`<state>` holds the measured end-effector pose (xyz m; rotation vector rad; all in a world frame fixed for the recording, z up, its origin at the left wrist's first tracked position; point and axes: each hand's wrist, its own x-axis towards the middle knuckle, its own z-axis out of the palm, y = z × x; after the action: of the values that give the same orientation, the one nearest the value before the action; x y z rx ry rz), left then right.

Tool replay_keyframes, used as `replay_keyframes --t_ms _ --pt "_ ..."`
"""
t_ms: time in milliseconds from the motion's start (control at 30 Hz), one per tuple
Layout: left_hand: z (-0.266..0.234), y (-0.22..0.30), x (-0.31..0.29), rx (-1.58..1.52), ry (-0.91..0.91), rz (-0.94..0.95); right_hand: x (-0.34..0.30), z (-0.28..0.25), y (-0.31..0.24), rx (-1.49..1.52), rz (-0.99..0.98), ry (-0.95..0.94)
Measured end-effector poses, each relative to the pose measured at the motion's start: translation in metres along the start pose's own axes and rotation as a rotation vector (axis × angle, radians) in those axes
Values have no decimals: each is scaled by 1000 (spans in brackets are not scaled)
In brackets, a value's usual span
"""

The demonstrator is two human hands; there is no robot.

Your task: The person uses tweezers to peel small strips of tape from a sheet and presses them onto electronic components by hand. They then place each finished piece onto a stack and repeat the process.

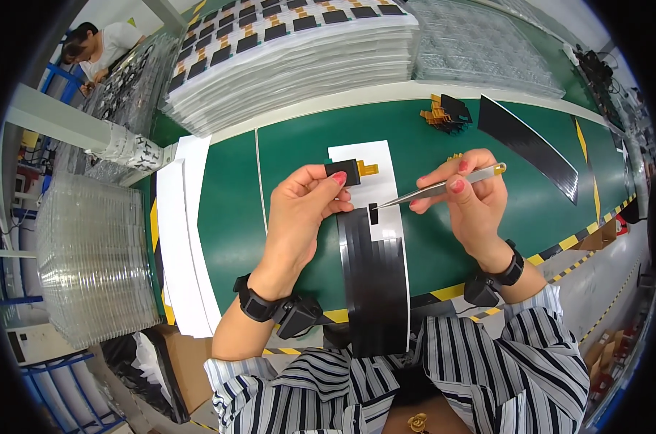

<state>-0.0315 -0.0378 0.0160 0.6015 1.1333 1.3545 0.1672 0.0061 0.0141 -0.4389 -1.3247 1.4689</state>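
Observation:
Between thumb and fingers, my left hand (pixel 293 213) grips a small black screen module (pixel 338 173) with an orange-gold flat cable (pixel 368 168) sticking out to the right. My right hand (pixel 480 199) is closed around metal tweezers (pixel 433 190), whose tips point left. A short black adhesive strip (pixel 373 214) is at those tips, just below the module; whether they pinch it I cannot tell. Under both lies a white backing sheet (pixel 380 152), its near part covered by rows of black strips (pixel 375 289) and hanging past the table's front edge.
Several loose modules (pixel 447 113) lie in a heap at the back right, beside another black strip sheet (pixel 530 148). White sheets (pixel 183 246) line the left edge. Behind the green table (pixel 230 217) stand stacked module trays (pixel 292 72) and clear trays (pixel 480 50). A person (pixel 107 47) works at far left.

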Motion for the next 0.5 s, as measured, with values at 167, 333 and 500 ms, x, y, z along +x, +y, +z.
replay_keyframes --t_ms 167,333,500 --pt "-8 -6 2 40 -40 -18 1 1 10 -16 6 1" --pt "-13 -11 3 39 -56 -47 4 0 17 -47 -7 55" --pt "-20 -13 2 -46 -66 -73 3 -4 20 20 -31 -42"
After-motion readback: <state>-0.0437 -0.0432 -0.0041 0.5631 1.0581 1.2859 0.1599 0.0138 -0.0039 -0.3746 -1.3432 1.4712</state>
